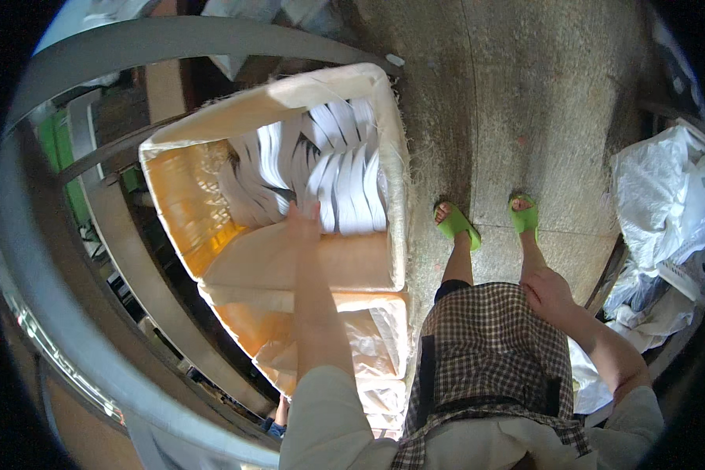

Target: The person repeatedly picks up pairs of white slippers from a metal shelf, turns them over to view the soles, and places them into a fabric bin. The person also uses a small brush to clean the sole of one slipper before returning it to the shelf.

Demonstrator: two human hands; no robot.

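My left hand (304,223) reaches into a large yellow basket (182,184) lined with pale cloth. It is at the near edge of stacked thin, white, curved flat pieces (348,188), which look like insoles. Motion smears its fingers, so whether they grip a piece is unclear. My right hand (547,294) rests at the edge of my brown checked apron (478,329), over my knee. Its fingers are curled in; what they hold, if anything, is hidden.
Another lined basket (380,337) stands nearer, holding clear plastic. A curved grey metal frame (172,39) runs along the left and far side. White plastic bags (662,196) lie at the right. My feet, in green sandals (458,225), stand on the concrete floor (540,117).
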